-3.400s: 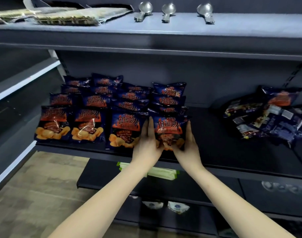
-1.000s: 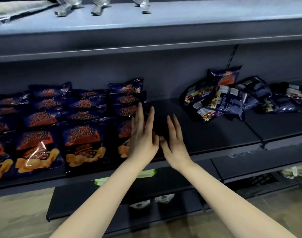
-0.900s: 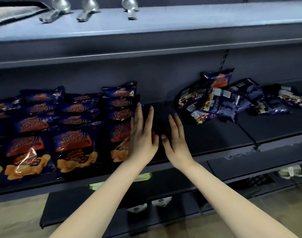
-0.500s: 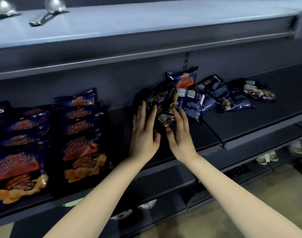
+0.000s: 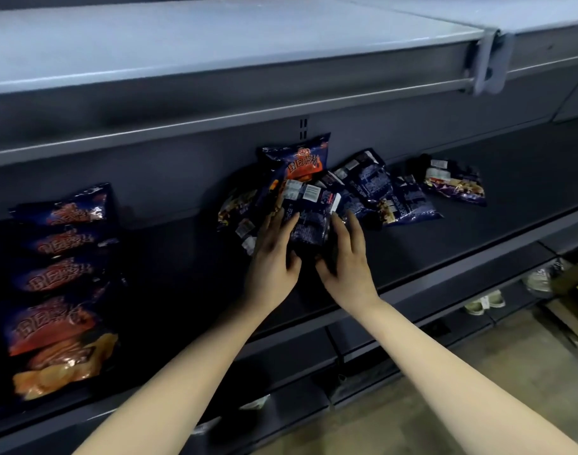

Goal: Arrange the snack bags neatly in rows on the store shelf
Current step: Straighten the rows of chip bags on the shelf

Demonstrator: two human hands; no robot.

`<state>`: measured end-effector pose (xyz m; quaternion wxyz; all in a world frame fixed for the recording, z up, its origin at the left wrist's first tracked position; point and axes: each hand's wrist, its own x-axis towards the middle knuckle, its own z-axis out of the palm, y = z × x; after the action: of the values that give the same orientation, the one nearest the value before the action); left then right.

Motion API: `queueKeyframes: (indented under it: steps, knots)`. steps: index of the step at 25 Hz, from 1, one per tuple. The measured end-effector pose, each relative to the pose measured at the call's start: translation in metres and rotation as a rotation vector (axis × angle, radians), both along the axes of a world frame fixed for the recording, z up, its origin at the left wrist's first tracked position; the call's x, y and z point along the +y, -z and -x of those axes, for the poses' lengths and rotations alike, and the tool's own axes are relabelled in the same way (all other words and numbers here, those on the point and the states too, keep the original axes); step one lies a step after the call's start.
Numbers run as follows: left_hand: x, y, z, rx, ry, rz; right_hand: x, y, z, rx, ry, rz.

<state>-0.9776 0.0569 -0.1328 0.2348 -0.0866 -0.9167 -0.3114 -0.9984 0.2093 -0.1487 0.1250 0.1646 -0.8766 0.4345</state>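
Observation:
A loose heap of dark blue snack bags lies on the dark middle shelf, most with their printed backs up. One bag leans upright against the back wall, showing its orange front. My left hand and my right hand close on either side of the nearest back-up snack bag, fingers pressing its edges. At the far left a tidy row of the same bags lies front up.
A grey upper shelf overhangs the work area with a bracket at the right. Lower dark shelves sit below, with pale shoes and cardboard on the floor at the right.
My view swung right from the tidy rows to the loose heap. Both hands left the front bag in the row, travelled right with open fingers, and now clasp a bag at the heap's near edge.

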Motion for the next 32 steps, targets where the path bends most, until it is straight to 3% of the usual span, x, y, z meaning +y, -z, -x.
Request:
queueKeyframes:
  steps: [8, 20, 22, 26, 32]
  knots:
    - [0.013, 0.007, 0.033, -0.161, -0.168, 0.293, 0.013, 0.007, 0.025, -0.024, -0.145, -0.351]
    - [0.019, 0.022, 0.038, -0.041, -0.271, 0.404, 0.012, 0.011, 0.02, -0.073, -0.12, -0.277]
    - [0.021, 0.021, 0.04, -0.037, -0.29, 0.422, 0.012, 0.015, 0.02, -0.07, -0.112, -0.228]
    - [0.032, 0.014, 0.037, 0.028, -0.241, 0.455, 0.02, 0.014, 0.013, 0.06, -0.029, 0.092]
    - [0.043, -0.013, 0.026, 0.192, -0.16, 0.137, 0.04, -0.021, -0.002, 0.266, -0.1, 0.238]
